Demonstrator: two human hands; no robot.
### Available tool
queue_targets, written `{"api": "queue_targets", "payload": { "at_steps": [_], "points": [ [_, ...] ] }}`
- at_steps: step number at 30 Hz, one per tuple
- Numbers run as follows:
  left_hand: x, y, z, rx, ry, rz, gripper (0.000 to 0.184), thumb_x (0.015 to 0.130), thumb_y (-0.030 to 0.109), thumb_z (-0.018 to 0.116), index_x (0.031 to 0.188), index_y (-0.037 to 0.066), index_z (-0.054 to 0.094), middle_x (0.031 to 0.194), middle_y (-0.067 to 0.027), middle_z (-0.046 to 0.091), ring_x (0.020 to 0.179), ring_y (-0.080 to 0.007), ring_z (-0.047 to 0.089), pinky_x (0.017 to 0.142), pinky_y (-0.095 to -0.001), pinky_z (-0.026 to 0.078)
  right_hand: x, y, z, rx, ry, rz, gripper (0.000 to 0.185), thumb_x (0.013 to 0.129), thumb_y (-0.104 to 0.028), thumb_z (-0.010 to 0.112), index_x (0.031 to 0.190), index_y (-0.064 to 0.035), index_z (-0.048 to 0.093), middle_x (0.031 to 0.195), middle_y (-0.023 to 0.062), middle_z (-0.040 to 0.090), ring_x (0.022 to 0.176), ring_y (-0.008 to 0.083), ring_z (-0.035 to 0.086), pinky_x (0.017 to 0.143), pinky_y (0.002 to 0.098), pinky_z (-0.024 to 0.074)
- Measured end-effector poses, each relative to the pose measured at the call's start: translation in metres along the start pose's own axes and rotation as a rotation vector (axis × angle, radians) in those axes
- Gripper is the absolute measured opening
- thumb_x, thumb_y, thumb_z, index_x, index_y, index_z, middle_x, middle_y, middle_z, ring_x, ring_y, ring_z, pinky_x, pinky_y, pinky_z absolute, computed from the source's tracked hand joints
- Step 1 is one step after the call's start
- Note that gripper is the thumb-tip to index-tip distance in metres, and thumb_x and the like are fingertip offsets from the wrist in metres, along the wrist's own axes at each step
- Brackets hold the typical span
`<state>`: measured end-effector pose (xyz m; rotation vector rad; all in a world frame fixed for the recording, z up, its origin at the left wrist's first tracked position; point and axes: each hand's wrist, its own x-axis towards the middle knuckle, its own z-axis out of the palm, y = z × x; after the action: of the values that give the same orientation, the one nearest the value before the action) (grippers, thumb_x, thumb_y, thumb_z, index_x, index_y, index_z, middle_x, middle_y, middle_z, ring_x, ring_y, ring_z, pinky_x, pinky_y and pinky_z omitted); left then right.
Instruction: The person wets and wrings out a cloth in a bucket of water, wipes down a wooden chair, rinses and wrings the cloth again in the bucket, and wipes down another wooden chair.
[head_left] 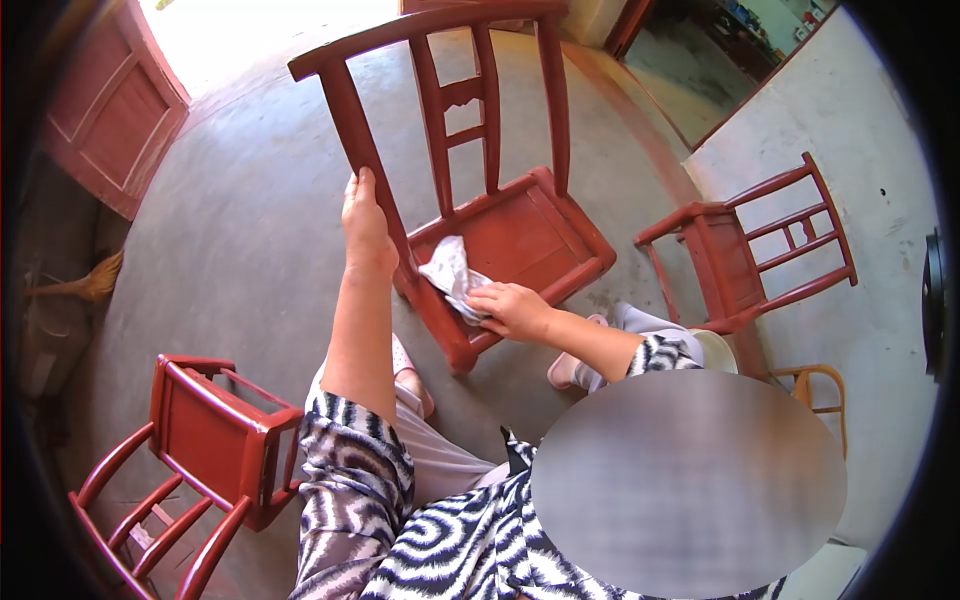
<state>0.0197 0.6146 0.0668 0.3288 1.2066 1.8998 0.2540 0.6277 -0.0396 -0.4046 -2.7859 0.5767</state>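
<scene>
A red wooden chair (520, 235) stands in front of me, its slatted back rising at the far side of the seat. My left hand (366, 222) grips the left upright of that back, with part of its fingers hidden behind the wood. On the near left part of the seat lies a crumpled white cloth (447, 268) with a faint pattern. My right hand (512, 310) holds the cloth's near end and presses it against the seat edge.
Another red chair (730, 255) stands at the right by the wall, and one more (205, 430) is at the lower left. A red door (118, 110) and a straw broom (95, 280) are on the left. A doorway (700, 70) opens at the upper right.
</scene>
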Motion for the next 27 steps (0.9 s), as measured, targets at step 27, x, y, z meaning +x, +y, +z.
{"api": "queue_targets", "payload": {
  "at_steps": [27],
  "points": [
    [-0.014, 0.006, 0.022, 0.156, 0.118, 0.122, 0.052, 0.090, 0.022, 0.048, 0.134, 0.006, 0.027, 0.126, -0.0053, 0.040, 0.116, -0.0160, 0.037, 0.099, -0.0313, 0.027, 0.039, 0.126, -0.021, -0.244, 0.041, 0.510, 0.048, 0.079, -0.021, 0.056, 0.124, -0.0099, 0.044, 0.133, 0.0091, 0.038, 0.122, 0.0243, 0.037, 0.098, 0.0377, 0.0325]
  ]
}}
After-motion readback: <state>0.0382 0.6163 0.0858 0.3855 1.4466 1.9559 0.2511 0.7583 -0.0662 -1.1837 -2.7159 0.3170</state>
